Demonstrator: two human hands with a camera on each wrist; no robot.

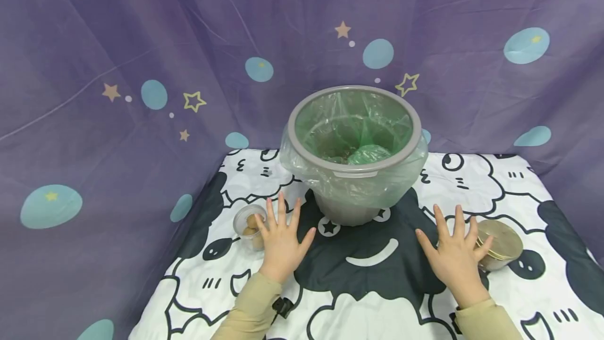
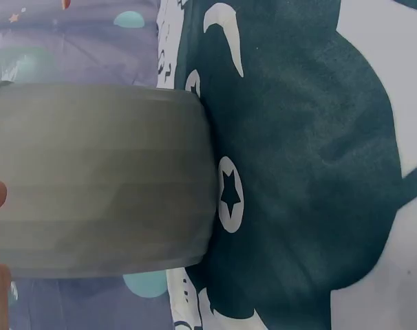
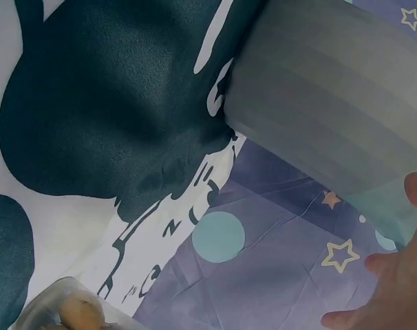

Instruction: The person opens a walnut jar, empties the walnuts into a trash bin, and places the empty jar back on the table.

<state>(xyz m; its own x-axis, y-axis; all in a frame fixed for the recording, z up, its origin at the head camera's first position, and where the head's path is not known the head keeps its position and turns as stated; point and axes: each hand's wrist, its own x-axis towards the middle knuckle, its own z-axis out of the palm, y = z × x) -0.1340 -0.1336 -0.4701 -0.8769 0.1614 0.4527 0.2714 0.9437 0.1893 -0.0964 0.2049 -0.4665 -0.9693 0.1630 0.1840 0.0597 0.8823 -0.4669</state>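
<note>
My left hand (image 1: 284, 248) is spread flat over the patterned cloth, its fingers straight and holding nothing. Just left of it, partly behind the fingers, stands a small clear plastic tub (image 1: 239, 219) with several round light-brown pieces (image 1: 250, 231) in it. On the other side my right hand (image 1: 455, 261) is spread too, empty. Its little finger overlaps a jar with a gold lid (image 1: 504, 240) in the head view. Between and beyond both hands stands a grey waste bin (image 2: 105, 179), lined with a translucent green bag (image 1: 368, 188) folded over its rim.
Crumpled green plastic (image 1: 370, 155) lies inside the bin. A white cloth (image 1: 396, 319) with black cartoon figures covers the table. Behind it hangs a purple curtain (image 1: 302, 14) with stars and blue ovals. The right wrist view shows a clear container (image 3: 40, 302) at the lower edge.
</note>
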